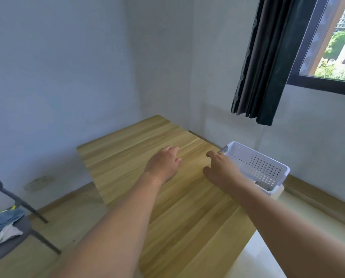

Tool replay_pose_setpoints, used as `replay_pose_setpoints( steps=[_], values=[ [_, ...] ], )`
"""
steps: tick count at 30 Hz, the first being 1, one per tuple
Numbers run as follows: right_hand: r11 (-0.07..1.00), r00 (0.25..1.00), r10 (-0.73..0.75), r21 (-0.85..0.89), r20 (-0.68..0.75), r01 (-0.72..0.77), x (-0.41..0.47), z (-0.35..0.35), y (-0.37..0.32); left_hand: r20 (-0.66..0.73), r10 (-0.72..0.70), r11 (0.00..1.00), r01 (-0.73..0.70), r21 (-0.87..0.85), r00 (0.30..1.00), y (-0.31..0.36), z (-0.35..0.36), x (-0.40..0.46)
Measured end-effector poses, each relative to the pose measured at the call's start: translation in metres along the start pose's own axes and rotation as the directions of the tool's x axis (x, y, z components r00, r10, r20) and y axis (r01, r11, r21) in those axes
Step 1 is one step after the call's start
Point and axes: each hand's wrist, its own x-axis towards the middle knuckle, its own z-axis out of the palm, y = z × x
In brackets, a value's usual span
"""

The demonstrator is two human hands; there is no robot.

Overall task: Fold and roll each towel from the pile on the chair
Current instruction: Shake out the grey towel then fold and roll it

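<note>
A pile of towels, blue on top and pale ones beneath, lies on the grey chair at the lower left edge of the view. Both my arms reach out over the wooden table. My left hand hovers over the table's middle with loosely curled fingers and holds nothing. My right hand is spread, empty, just left of a white perforated basket. Neither hand is near the towels.
The white basket stands at the table's right edge, with a small dark item barely visible inside. Walls close the table in at the back and right. A dark curtain and a window are at the upper right. Wooden floor lies between table and chair.
</note>
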Motion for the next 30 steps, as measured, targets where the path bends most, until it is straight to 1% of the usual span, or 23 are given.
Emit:
replay_pose_setpoints(
  steps=[3, 6, 9, 12, 16, 19, 23, 27, 30],
  values=[
    [1.000, 1.000, 0.013, -0.015, -0.028, -0.014, -0.017, 0.013, -0.041, -0.023, 0.022, 1.000, -0.023, -0.015, 0.999, -0.036, -0.023, -0.021],
    [1.000, 0.998, 0.016, -0.016, -0.062, -0.017, -0.030, 0.036, -0.100, -0.050, 0.037, 0.999, -0.039, -0.025, 0.998, -0.092, -0.047, -0.048],
    [1.000, 0.999, 0.027, 0.004, -0.030, -0.027, -0.047, 0.071, -0.166, -0.029, 0.038, 0.999, -0.039, -0.031, 0.999, -0.152, -0.069, -0.076],
    [1.000, 1.000, 0.017, -0.009, -0.017, -0.017, -0.059, 0.090, -0.222, -0.022, 0.060, 0.997, -0.061, -0.053, 0.998, -0.193, -0.096, -0.097],
    [0.999, 0.999, 0.032, -0.021, -0.039, -0.033, -0.068, 0.104, -0.263, -0.042, 0.067, 0.996, -0.070, -0.058, 0.997, -0.237, -0.121, -0.120],
    [0.999, 1.000, 0.026, -0.025, 0.007, -0.026, -0.073, 0.124, -0.287, -0.038, 0.016, 0.997, -0.019, -0.071, 0.999, -0.271, -0.129, -0.141],
    [1.000, 0.999, 0.027, -0.015, 0.037, -0.027, -0.086, 0.159, -0.331, -0.001, 0.015, 0.998, -0.015, -0.061, 1.000, -0.324, -0.142, -0.167],
    [0.999, 0.999, 0.036, -0.024, 0.007, -0.036, -0.086, 0.186, -0.399, -0.037, 0.025, 0.996, -0.028, -0.082, 0.999, -0.392, -0.170, -0.190],
    [1.000, 1.000, 0.021, -0.019, -0.018, -0.022, -0.084, 0.223, -0.467, -0.082, 0.040, 0.995, -0.047, -0.084, 0.996, -0.462, -0.188, -0.211]
  ],
)
